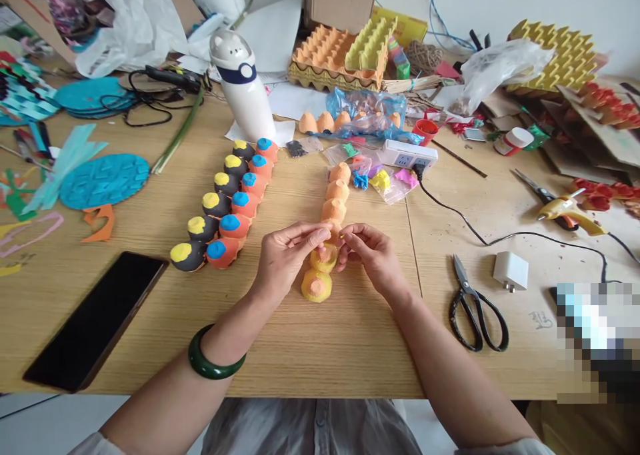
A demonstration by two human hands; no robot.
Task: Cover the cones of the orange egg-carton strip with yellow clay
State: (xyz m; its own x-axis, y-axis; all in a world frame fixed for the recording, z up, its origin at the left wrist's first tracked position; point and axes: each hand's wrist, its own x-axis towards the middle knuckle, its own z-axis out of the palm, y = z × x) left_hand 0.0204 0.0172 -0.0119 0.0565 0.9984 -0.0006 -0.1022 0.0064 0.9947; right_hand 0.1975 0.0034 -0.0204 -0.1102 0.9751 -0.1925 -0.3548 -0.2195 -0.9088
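A single row of orange egg-carton cups (pixel 334 210) runs away from me at the middle of the table. Its two nearest cups (pixel 316 286) are yellow around orange tops. My left hand (pixel 295 252) is at the row's left side, thumb and fingers pinched; what lies between them is too small to tell. Opposite it, my right hand (pixel 371 252) pinches a tiny yellow piece near the third cup. To the left stand a row of black cups with yellow tops (pixel 217 204) and a row of orange cups with blue tops (pixel 244 204).
A phone (pixel 95 322) lies front left. Scissors (pixel 470 305), a white charger (pixel 511 270) and a glue gun (pixel 570 215) are on the right. Behind the row are a power strip (pixel 410 154), bags of coloured clay (pixel 381 179) and a white bottle (pixel 245 88).
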